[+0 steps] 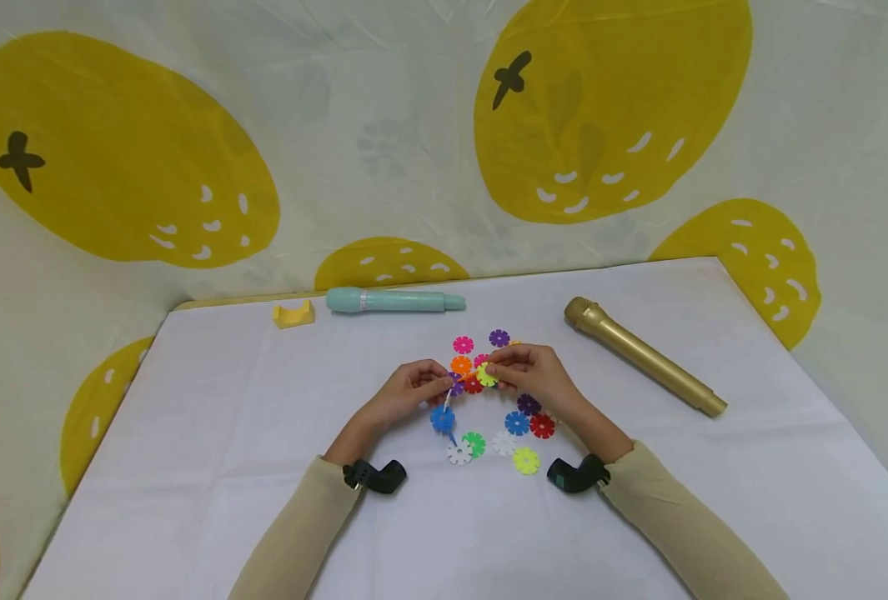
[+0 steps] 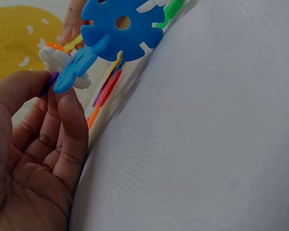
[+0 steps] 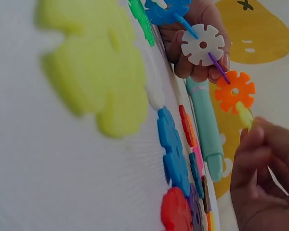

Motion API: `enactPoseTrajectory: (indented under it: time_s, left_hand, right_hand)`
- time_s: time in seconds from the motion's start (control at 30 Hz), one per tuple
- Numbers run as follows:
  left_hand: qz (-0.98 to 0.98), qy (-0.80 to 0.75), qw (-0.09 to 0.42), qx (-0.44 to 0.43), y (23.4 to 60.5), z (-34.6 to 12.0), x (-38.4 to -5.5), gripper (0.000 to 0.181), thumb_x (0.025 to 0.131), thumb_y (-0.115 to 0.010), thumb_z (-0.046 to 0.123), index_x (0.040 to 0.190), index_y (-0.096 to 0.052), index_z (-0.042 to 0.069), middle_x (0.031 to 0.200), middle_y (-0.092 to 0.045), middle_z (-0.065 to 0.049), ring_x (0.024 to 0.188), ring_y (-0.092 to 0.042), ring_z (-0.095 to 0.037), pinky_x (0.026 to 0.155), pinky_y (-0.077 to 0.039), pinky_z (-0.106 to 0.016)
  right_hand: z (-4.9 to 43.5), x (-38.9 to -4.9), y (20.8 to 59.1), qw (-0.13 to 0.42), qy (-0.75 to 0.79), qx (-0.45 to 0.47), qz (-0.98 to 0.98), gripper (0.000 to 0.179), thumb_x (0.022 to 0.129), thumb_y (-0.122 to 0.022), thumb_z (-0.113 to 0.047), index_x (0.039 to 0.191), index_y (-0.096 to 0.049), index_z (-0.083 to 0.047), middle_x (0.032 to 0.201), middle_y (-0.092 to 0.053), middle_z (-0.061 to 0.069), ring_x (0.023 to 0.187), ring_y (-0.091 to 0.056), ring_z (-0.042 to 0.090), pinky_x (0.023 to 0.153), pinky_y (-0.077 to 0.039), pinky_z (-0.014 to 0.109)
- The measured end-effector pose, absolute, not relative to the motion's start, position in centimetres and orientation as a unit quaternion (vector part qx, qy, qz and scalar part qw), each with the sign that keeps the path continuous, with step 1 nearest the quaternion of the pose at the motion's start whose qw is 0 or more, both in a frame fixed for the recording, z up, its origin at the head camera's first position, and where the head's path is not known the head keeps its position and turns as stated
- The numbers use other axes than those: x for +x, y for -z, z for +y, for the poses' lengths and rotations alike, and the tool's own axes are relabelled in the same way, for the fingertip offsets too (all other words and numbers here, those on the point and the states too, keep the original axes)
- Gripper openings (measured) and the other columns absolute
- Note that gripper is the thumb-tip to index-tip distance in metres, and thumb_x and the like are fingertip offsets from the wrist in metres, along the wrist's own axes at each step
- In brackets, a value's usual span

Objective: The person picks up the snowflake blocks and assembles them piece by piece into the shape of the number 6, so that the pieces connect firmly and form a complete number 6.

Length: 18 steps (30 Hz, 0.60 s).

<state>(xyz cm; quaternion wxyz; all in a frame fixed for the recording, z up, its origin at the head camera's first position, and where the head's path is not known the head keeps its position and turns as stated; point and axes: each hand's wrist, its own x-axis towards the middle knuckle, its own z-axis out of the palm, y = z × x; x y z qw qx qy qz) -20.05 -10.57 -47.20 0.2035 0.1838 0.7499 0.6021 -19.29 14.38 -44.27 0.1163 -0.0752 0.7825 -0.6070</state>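
A chain of slotted plastic snowflake discs hangs between the two hands. My left hand pinches a purple disc between thumb and fingertips. Linked to that one are a white disc on one side and an orange disc on the other. Further down the chain come blue discs and, at its low end, another white disc. With thumb and fingertips, my right hand pinches a yellow disc whose edge meets the orange disc.
Loose discs lie around the chain, among them a red disc, a pink disc and a yellow-green disc. Behind are a teal microphone and a small yellow stand. A gold microphone lies at the right.
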Motion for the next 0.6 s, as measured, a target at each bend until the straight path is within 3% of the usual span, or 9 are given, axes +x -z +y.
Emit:
enactPoseTrajectory:
  time_s: [0.43, 0.6]
  left_hand:
    - [0.749, -0.6, 0.212, 0.187, 47.03, -10.6, -20.04, 0.021, 0.099, -0.059, 0.015, 0.106, -0.06, -0.004, 0.082, -0.062, -0.002, 0.071, -0.057, -0.014, 0.069, -0.051, -0.021]
    - [0.746, -0.6, 0.211, 0.197, 47.17, -10.6, -20.07, 0.02, 0.098, -0.059, 0.014, 0.105, -0.06, -0.005, 0.082, -0.062, -0.002, 0.07, -0.057, -0.015, 0.068, -0.051, -0.021]
  right_hand:
    - [14.39, -19.38, 44.39, 0.124, 0.615, -0.088, 0.774, 0.03, 0.094, -0.066, -0.019, 0.117, -0.067, 0.0, 0.087, -0.065, 0.017, 0.064, -0.062, 0.02, 0.059, -0.052, 0.02]
    - [14.04, -19.28, 44.55, 0.136, 0.62, -0.082, 0.768, 0.032, 0.094, -0.067, -0.019, 0.118, -0.065, 0.001, 0.087, -0.067, 0.014, 0.064, -0.064, 0.018, 0.062, -0.054, 0.022]
